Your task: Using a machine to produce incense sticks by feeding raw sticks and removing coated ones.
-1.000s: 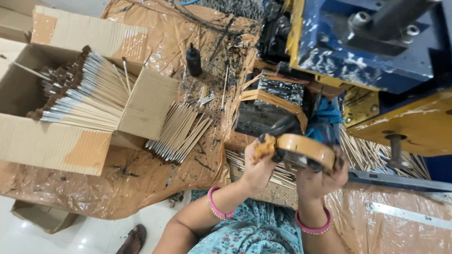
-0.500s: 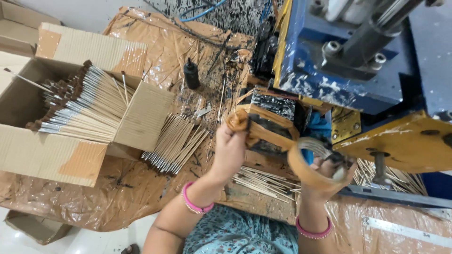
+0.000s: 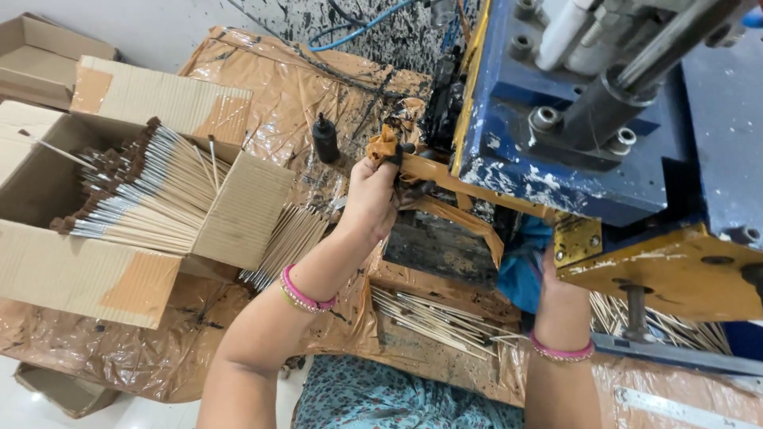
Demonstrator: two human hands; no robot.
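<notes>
My left hand (image 3: 372, 197) clenches the orange strip (image 3: 445, 176) — it runs toward four o'clock — my right hand (image 3: 556, 290) half hidden, grip unclear.

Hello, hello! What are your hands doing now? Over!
Left hand grips orange tray by machine. Right hand under machine, fingers hidden. Sticks below.

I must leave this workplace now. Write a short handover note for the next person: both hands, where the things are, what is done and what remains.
Left hand: raised, gripping the tape-wrapped end of the orange-brown frame at the blue machine.
Right hand: under the machine's yellow plate, fingers hidden; grip cannot be told.
Things: coated sticks lie in the open cardboard box; a loose bundle beside it; bare sticks on the brown sheet near the lap.
Done: many sticks boxed.
Left: bare sticks remain out.
</notes>
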